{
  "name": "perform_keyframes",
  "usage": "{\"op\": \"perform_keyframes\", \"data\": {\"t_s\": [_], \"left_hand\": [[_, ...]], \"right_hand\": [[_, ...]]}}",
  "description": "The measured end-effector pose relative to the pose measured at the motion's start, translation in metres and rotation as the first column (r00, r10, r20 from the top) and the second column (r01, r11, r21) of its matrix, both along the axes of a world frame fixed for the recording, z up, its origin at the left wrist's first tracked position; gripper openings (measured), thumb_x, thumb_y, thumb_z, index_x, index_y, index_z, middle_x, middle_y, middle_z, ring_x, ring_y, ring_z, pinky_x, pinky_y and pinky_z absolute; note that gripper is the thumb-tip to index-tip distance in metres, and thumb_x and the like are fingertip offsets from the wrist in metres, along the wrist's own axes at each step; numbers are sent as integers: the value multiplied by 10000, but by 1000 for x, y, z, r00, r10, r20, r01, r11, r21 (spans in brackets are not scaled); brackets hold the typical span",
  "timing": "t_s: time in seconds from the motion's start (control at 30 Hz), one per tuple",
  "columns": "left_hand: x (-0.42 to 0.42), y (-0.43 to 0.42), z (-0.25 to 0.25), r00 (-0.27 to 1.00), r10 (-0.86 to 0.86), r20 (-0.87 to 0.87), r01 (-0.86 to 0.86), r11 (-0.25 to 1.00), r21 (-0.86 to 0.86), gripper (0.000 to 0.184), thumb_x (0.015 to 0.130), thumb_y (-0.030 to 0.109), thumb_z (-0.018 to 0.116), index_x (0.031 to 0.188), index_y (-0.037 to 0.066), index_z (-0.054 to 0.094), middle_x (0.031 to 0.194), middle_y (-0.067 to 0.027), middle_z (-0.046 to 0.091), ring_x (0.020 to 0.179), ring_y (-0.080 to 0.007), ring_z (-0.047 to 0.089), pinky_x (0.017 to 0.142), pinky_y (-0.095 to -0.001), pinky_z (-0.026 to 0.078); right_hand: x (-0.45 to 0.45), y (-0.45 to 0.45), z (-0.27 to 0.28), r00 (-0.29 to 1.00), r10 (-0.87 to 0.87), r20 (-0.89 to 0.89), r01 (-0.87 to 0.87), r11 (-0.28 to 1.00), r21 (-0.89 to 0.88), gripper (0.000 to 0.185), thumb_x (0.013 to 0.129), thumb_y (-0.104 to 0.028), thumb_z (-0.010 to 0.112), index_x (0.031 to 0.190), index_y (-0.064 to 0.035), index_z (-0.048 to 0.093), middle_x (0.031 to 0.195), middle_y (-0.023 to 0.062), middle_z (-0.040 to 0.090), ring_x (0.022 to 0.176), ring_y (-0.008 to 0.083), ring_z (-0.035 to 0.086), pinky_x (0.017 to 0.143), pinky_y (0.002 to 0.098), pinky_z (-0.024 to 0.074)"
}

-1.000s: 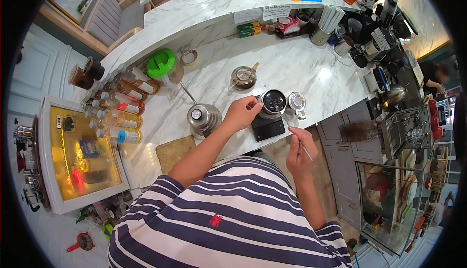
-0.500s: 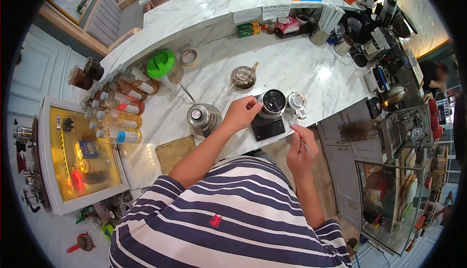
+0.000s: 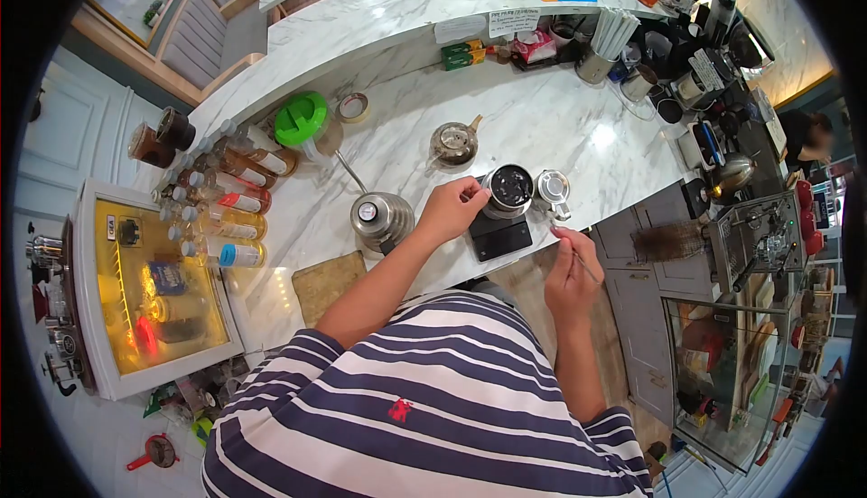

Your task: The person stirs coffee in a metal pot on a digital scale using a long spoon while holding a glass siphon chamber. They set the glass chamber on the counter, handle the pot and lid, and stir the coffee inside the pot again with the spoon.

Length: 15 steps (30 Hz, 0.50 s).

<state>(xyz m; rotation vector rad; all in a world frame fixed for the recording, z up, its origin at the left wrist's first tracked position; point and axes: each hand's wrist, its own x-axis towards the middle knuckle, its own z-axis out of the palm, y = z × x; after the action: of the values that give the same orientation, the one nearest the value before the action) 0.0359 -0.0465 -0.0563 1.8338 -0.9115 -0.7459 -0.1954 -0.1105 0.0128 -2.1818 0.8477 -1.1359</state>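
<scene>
My left hand (image 3: 453, 209) is closed at the near-left rim of a round metal cup (image 3: 492, 202) with dark contents (image 3: 512, 186). The cup stands on a black scale (image 3: 502, 239). Over the counter's front edge, my right hand (image 3: 573, 272) grips what looks like a thin metal spoon (image 3: 587, 268); its end is too small to make out. Just right of the cup is a small steel vessel (image 3: 553, 193). Beyond them sits a glass teapot (image 3: 454, 143). A steel gooseneck kettle (image 3: 381, 218) stands left of my left hand.
Several syrup bottles (image 3: 239, 227) and a green-lidded pitcher (image 3: 301, 121) line the left side. A brown cloth (image 3: 330, 288) lies near the front edge. Straws in a metal holder (image 3: 596, 65) stand at the back. An espresso machine (image 3: 759, 245) and another person (image 3: 804, 141) are at right.
My right hand has shifted slightly right with the thin metal spoon, away from the cup. My left hand stays at the cup's rim. The view has shifted very slightly.
</scene>
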Motion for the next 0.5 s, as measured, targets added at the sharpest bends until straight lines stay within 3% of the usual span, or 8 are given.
{"op": "perform_keyframes", "data": {"t_s": [0.1,0.2,0.4,0.5], "left_hand": [[0,0,5,1000,0,-22,1,998,59,321,948,338,703,923,18,700,789,-113,718,720,-201,670,703,-354,527],[1,-1,1,1000,-10,-10,10,1000,22,318,950,333,704,921,17,697,783,-106,713,713,-199,661,697,-352,524],[-2,0,3,999,5,-47,-3,999,37,301,952,313,705,920,13,696,780,-102,710,711,-190,656,697,-339,517],[-1,0,8,999,-2,-51,4,999,42,302,954,311,703,918,11,698,779,-103,711,712,-184,657,701,-336,517]], "right_hand": [[-4,-1,3,998,48,50,-47,999,-26,119,951,32,628,1024,-3,714,980,130,736,926,333,689,884,425,537],[7,7,14,994,108,-32,-111,987,-117,100,944,31,638,1004,-1,711,970,123,736,915,316,692,854,412,534],[4,-4,10,999,-9,-42,4,993,-122,101,934,31,653,1006,-11,712,959,109,740,872,291,694,834,402,524],[-3,-2,8,999,43,1,-42,990,-134,103,934,33,653,1004,-12,713,951,107,740,860,297,688,825,396,522]]}}
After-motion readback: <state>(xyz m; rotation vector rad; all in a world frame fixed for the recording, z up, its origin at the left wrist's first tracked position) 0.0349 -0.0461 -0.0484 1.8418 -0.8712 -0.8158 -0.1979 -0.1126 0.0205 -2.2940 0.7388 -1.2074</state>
